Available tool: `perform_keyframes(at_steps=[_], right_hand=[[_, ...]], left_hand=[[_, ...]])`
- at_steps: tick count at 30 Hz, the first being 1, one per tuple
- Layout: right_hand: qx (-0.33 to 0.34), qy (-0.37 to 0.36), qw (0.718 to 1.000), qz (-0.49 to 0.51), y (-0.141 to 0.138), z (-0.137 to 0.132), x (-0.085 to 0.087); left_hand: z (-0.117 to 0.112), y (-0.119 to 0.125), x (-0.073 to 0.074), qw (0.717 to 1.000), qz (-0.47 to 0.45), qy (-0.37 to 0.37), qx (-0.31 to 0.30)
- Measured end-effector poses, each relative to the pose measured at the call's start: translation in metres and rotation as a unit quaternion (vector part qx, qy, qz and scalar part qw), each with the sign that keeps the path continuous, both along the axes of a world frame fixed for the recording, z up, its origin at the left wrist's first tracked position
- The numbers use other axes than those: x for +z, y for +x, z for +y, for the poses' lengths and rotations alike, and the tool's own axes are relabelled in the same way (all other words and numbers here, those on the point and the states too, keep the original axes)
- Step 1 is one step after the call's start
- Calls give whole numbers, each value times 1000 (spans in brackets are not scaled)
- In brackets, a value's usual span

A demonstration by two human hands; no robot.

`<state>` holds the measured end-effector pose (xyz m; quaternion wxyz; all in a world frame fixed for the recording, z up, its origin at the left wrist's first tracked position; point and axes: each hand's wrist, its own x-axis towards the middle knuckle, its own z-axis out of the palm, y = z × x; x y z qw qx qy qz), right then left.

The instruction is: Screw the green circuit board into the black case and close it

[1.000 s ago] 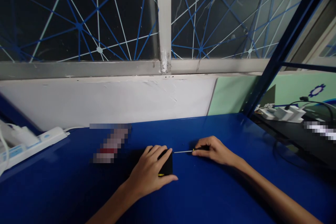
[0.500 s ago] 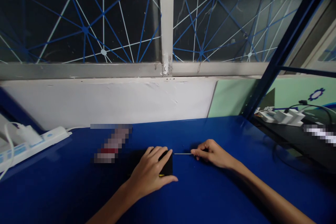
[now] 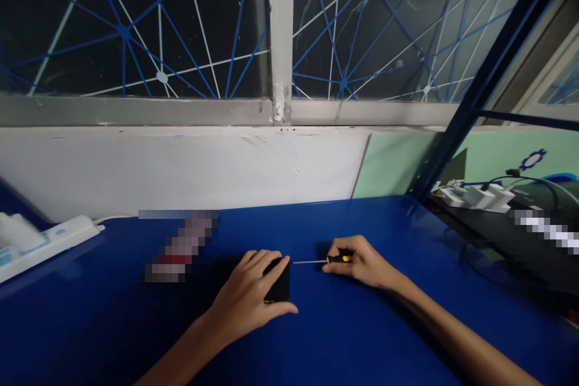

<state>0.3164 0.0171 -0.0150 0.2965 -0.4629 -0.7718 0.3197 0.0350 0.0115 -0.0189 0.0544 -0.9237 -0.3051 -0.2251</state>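
Note:
My left hand (image 3: 251,289) is closed over a black box (image 3: 281,280) with small yellow marks low on its near side. Its fingers drape across the top and the thumb stretches out along the near side; the box's left part is hidden beneath the palm. To the right, my right hand (image 3: 357,260) pinches the black and yellow handle of a screwdriver (image 3: 310,262). The thin metal shaft points left, its tip close to the right side of the box; whether they touch I cannot tell. Part of the handle is hidden in the palm.
Both forearms reach over a blue tabletop (image 3: 312,344). A blurred-out, pinkish item (image 3: 181,244) lies left of the box. At the left edge is a white power strip (image 3: 54,247) with plugs. White adapters (image 3: 488,196) and cables stand at the right, beyond a blue post (image 3: 479,84).
The view has shifted slightly, so everything sits a little farther left. My right hand has turned its grip, and the screwdriver's black and yellow handle now shows. My left hand stays on the box.

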Motion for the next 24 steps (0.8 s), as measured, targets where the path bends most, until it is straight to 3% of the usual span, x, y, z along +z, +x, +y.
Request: perform_keyframes(at_steps=[6,13,19,24], right_hand=[[15,-83,996,-3,-2,-3,3],[21,-48,997,-49,0,-3,12],[-100,68,982,-147,17,3,24],[-137,65,967,-204,22,6,25]], left_hand=[[0,0,-1,1000,-5,-5,-3],[-1,1,-1,1000,3,-15,16],[-3,0,0,1000,6,-24,15],[-4,-1,0,1000,0,-26,10]])
